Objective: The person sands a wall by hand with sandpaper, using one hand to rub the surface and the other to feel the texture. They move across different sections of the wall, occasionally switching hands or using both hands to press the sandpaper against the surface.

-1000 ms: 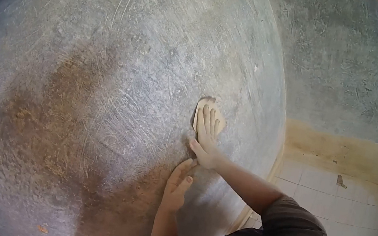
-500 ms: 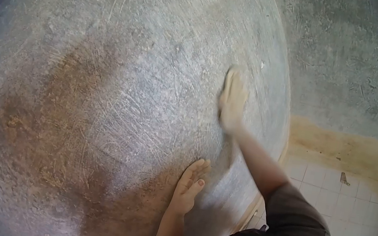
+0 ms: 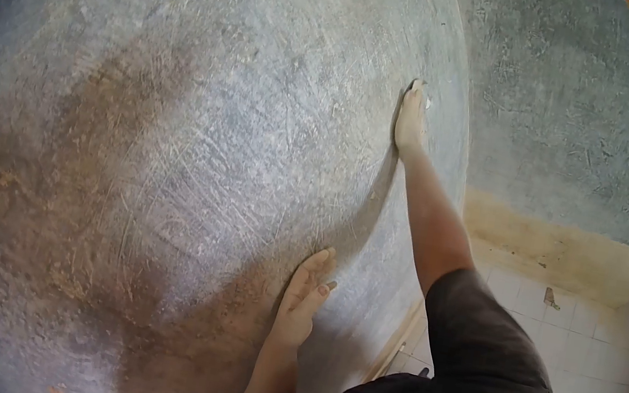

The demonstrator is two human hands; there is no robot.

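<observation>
A rough grey plastered wall point(image 3: 200, 137), scratched and stained brown at its lower left, fills most of the view. My right hand point(image 3: 411, 117) is stretched far up and to the right, pressing a piece of sandpaper flat against the wall. Only a pale corner of the sandpaper point(image 3: 426, 102) shows past my fingertips. My left hand point(image 3: 303, 298) lies lower down, flat on the wall with fingers together, holding nothing.
A second grey wall point(image 3: 582, 115) meets this one at a corner on the right, with a tan band point(image 3: 562, 244) along its base. White floor tiles point(image 3: 585, 355) lie below, with a small scrap point(image 3: 552, 298) on them.
My right hand slid the sandpaper up and to the right along the wall, from beside my left hand to full arm's reach. My left hand stayed planted.
</observation>
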